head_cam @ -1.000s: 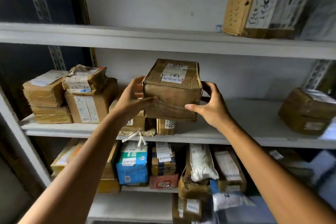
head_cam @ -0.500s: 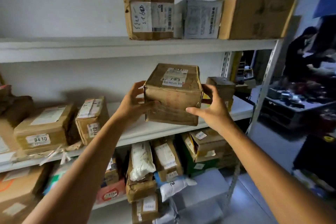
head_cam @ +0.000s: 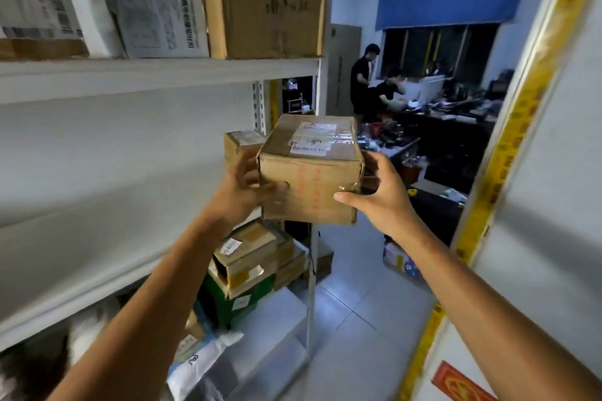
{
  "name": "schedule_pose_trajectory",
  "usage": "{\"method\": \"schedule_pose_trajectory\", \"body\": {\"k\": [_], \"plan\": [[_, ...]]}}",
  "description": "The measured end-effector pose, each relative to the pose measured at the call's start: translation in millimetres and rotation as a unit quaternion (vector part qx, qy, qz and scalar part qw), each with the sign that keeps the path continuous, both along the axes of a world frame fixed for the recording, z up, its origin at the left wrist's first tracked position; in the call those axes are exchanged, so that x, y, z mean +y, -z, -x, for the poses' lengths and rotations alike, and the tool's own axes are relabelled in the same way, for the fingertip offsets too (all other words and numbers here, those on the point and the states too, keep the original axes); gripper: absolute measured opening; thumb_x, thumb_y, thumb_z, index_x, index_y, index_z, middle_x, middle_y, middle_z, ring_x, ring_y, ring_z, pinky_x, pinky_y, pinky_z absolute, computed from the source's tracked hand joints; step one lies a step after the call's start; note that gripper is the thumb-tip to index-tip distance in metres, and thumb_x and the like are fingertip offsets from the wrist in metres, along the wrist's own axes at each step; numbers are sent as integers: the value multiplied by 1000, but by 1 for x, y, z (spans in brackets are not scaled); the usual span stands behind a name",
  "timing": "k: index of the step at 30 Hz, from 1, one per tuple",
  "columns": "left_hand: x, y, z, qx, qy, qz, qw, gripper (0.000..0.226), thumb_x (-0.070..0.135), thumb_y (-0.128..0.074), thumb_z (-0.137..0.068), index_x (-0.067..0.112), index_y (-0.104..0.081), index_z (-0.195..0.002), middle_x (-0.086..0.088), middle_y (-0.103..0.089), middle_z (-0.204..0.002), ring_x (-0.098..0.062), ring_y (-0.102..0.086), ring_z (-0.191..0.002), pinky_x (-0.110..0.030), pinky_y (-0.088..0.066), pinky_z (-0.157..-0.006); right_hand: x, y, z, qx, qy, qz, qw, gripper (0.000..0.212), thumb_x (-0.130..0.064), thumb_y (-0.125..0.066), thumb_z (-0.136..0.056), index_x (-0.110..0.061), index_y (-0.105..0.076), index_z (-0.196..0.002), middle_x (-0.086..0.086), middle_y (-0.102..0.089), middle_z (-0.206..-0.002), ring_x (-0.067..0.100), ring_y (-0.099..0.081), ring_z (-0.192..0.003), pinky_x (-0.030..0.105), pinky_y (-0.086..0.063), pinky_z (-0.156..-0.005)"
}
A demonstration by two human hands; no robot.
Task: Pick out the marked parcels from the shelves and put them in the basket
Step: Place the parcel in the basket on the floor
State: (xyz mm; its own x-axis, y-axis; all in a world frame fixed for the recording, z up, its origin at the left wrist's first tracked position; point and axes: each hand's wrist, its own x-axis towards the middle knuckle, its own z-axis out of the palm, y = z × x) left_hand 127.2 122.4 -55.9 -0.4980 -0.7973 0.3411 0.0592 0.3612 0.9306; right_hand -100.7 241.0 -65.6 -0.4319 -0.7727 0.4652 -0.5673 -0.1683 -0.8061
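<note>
A taped parcel (head_cam: 311,169) is held in the air beside the shelf (head_cam: 156,75) end, gripped on its sides by the left hand (head_cam: 242,192) and right hand (head_cam: 382,195), fingers curled round it.

Dim, bluish indoor light — motion-blurred left side, wide-angle bowing at edges.
</note>
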Motion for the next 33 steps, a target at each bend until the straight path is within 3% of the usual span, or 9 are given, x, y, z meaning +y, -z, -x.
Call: {"method": "schedule_pose_trajectory", "body": {"k": [2, 4, 8, 14, 19, 21, 23, 27, 33], "plan": [[-8, 3, 20, 1, 31, -4, 1000, 75, 13, -86, -69, 19, -47, -134, -9, -57, -128, -27, -59, -117, -48, -58, -87, 8, 4, 14, 0, 27, -3, 1000, 84, -46, -88, -54, -44, -45, -125, -12, -58, -129, 14, -55, -122, 49, -48, -102], [-18, 8, 35, -4, 53, -1, 999, 73, 14, -87, -71, 21, -48, -132, -7, -56, -130, -25, -59, -118, -50, -57, -89, 16, 6, 19, -5, 56, -6, 998, 84, -32, -91, -61, -36, -45, -130, -11, -58, -128, 12, -55, -121, 44, -50, -101], [-37, 19, 55, -5, 100, 0, 995, 72, 19, -89, -71, 26, -49, -131, 0, -57, -127, -23, -59, -117, -48, -58, -86, 26, 14, 15, 2, 117, 10, 993, 81, -13, -90, -68, -24, -45, -134, -25, -54, -120, -6, -53, -113, 21, -47, -92], [-52, 35, 60, -3, 196, 18, 980, 65, 0, -76, -81, 14, -44, -136, -2, -55, -126, -5, -57, -102, -17, -56, -71, 40, 34, -28, -2, 205, 16, 979, 82, -16, -88, -70, -25, -42, -138, -20, -51, -126, -4, -53, -109, 16, -46, -83], [-56, 57, 49, -13, 260, 28, 965, 66, 1, -80, -77, 21, -46, -131, 10, -59, -117, -4, -59, -104, -37, -57, -86, 57, 58, -70, -21, 249, 19, 968, 83, -13, -89, -69, -20, -42, -137, -29, -48, -120, -20, -50, -104, 4, -45, -80], [-52, 68, 46, -15, 288, 26, 957, 69, 4, -83, -76, 24, -46, -131, 6, -58, -123, -9, -58, -110, -39, -57, -85, 68, 67, -85, -30, 271, 14, 962, 87, -21, -89, -66, -18, -42, -138, -30, -49, -122, -16, -50, -111, 9, -47, -86], [-45, 75, 45, -19, 314, 40, 948, 70, 7, -83, -77, 29, -45, -131, 3, -54, -131, -12, -58, -113, -28, -56, -78, 79, 73, -97, -31, 295, 12, 955, 86, -22, -89, -67, -17, -42, -139, -30, -50, -122, -9, -52, -114, 16, -49, -90], [-19, 85, 43, -17, 359, 56, 932, 66, -1, -75, -79, 22, -40, -131, 14, -53, -119, 13, -60, -98, -9, -50, -73, 106, 86, -114, -24, 340, 16, 940, 80, -7, -85, -73, -10, -40, -139, -21, -48, -126, -6, -53, -113, 7, -48, -82], [22, 99, 48, -12, 439, 44, 897, 79, 7, -79, -71, 5, -38, -138, 5, -54, -123, 6, -61, -103, -13, -52, -79, 153, 107, -142, -41, 403, 28, 914, 80, -3, -84, -74, -13, -40, -139, -28, -46, -126, -12, -51, -113, 10, -51, -79]]}}
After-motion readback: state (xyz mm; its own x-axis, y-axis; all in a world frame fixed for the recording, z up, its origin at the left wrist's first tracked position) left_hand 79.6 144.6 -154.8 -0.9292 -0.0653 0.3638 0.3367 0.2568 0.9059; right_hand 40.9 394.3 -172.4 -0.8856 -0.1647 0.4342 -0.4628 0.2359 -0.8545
